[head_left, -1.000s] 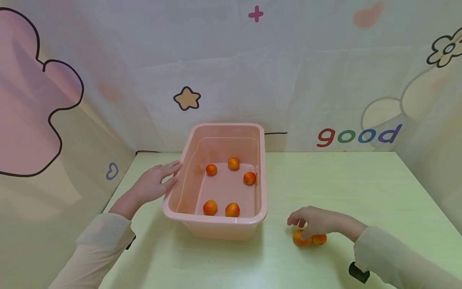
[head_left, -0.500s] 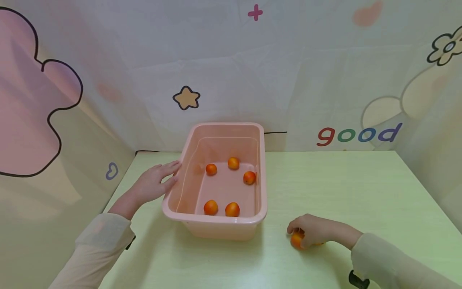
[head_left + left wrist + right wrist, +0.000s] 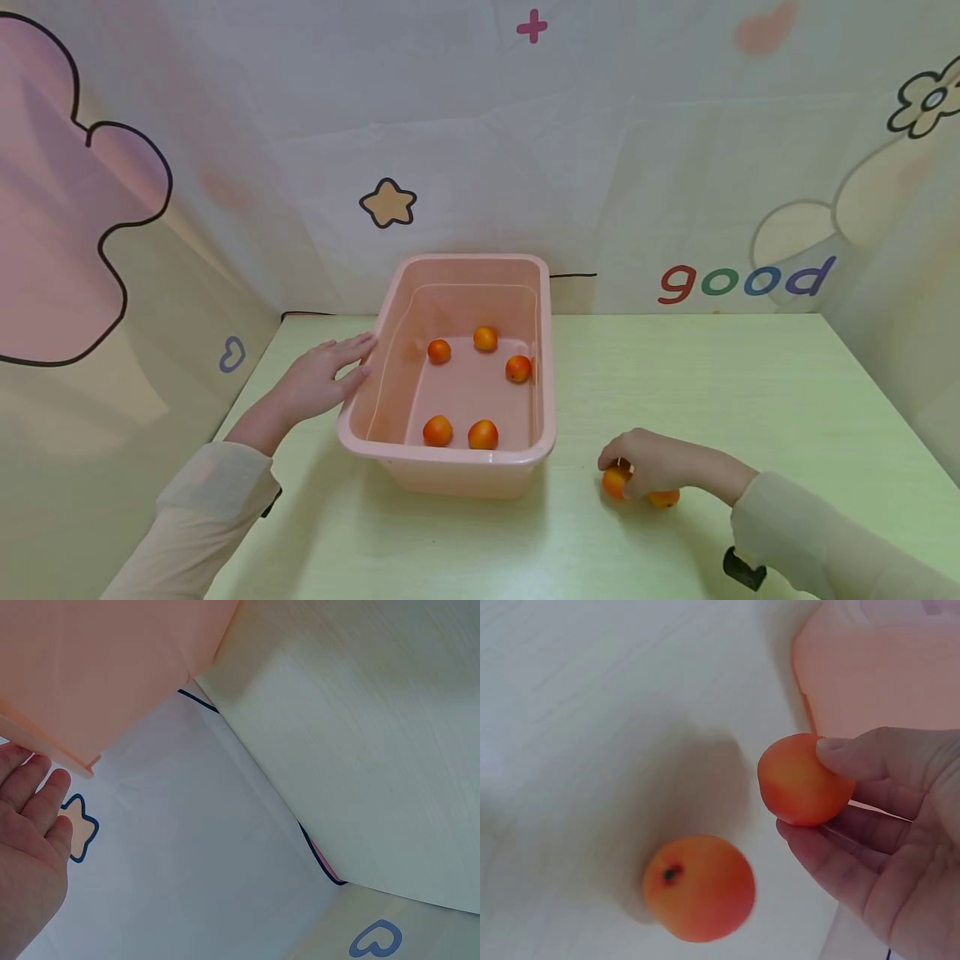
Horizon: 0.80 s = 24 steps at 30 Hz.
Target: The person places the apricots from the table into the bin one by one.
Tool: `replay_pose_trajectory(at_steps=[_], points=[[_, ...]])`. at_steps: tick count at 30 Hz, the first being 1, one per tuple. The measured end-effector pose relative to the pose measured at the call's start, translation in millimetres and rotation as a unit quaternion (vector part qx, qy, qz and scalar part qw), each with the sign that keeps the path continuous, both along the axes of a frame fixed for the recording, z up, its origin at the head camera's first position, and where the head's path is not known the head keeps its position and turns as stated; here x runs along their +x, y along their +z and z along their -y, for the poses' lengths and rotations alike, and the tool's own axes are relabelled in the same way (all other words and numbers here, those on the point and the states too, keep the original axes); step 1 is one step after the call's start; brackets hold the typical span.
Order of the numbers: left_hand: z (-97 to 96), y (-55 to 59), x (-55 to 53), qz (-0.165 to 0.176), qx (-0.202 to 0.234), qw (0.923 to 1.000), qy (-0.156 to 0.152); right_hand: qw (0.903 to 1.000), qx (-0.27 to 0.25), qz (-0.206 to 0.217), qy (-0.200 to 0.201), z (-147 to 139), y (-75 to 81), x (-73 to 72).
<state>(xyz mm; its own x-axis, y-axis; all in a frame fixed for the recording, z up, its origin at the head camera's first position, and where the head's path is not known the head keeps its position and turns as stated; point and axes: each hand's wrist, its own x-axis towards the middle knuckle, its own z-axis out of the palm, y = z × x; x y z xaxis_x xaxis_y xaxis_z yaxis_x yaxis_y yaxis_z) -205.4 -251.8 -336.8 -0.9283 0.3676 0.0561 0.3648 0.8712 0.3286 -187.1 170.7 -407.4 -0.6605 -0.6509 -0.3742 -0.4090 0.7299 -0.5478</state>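
Note:
My right hand (image 3: 656, 461) pinches an orange-red apricot (image 3: 799, 780) between thumb and fingers, and a shadow falls on the table beside it in the right wrist view. A second apricot (image 3: 699, 889), with a dark stem dimple, lies on the table just below that hand. To the left stands a pink plastic tub (image 3: 457, 477) with several apricots spread over its floor, one of them an apricot (image 3: 483, 435) near the front wall. My left hand (image 3: 318, 379) touches the tub's left rim with extended fingers (image 3: 46, 796).
The pale green table (image 3: 720, 383) reaches back to a printed cloth backdrop (image 3: 480, 150), which also hangs at both sides. The tub's far end stands close to the backdrop.
The right hand has lowered onto one of the two table apricots, taken hold of it and risen slightly with it. The left hand and the tub have stayed put.

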Motion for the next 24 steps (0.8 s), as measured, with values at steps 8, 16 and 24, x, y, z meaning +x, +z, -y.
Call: replay_pose_trajectory(at_steps=[8, 16, 24], points=[[0.7, -0.5, -0.2, -0.002, 0.0, 1.0, -0.002, 0.9999, -0.008, -0.013, 0.005, 3.4, 19.8, -8.2], [0.2, 0.6, -0.3, -0.006, -0.002, 1.0, -0.006, 0.9985, -0.026, -0.038, 0.028, 4.7, 45.4, -17.3], [0.5, 0.6, -1.0, -0.002, -0.001, 1.0, -0.004, 0.9988, -0.016, -0.045, 0.015, 10.3, 75.0, -25.4]])
